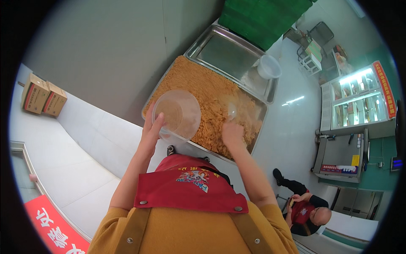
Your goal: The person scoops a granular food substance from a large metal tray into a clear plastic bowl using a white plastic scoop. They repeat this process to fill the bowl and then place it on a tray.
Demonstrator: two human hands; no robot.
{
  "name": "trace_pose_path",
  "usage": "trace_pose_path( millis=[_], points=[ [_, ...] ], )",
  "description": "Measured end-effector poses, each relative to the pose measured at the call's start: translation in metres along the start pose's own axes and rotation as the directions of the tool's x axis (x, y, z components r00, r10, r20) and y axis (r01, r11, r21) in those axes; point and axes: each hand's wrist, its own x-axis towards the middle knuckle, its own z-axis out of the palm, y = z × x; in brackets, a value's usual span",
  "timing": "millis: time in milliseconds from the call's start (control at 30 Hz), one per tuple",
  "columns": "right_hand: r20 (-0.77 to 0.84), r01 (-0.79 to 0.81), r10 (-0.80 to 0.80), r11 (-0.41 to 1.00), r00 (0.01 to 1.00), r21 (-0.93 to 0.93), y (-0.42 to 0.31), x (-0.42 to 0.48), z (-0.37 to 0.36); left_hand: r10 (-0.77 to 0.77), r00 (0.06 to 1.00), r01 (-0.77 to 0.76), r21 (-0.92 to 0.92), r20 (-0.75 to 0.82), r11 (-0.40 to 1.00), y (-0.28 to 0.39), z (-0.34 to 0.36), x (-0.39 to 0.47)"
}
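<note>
My left hand grips the side of a clear round plastic tub, its thumb over the rim, above the near left part of a large metal tray. Orange-brown, crumbly food fills most of this tray. My right hand is down at the food in the right part, fingers curled on what looks like a small whitish scoop; its handle is hidden by the hand. Some haze hangs over this part. Bare metal shows at the tray's right end.
Behind is a second metal tray with a translucent tub and pale powder, beside a green crate. A wall stands at left. At right a person sits near a metal cabinet and a lit display fridge.
</note>
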Motion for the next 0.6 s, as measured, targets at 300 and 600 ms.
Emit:
trace_pose_path(
  millis=[300,600],
  points=[
    [-0.243,0.056,-0.039,0.996,0.969,0.064,-0.029,-0.041,0.026,0.038,0.993,-0.037,-0.008,0.116,0.999,0.005,0.024,0.023],
    [-0.156,0.034,-0.008,0.986,0.988,0.164,0.069,-0.027,-0.036,0.079,0.995,-0.077,-0.034,0.066,0.996,0.005,0.029,0.021]
  ],
)
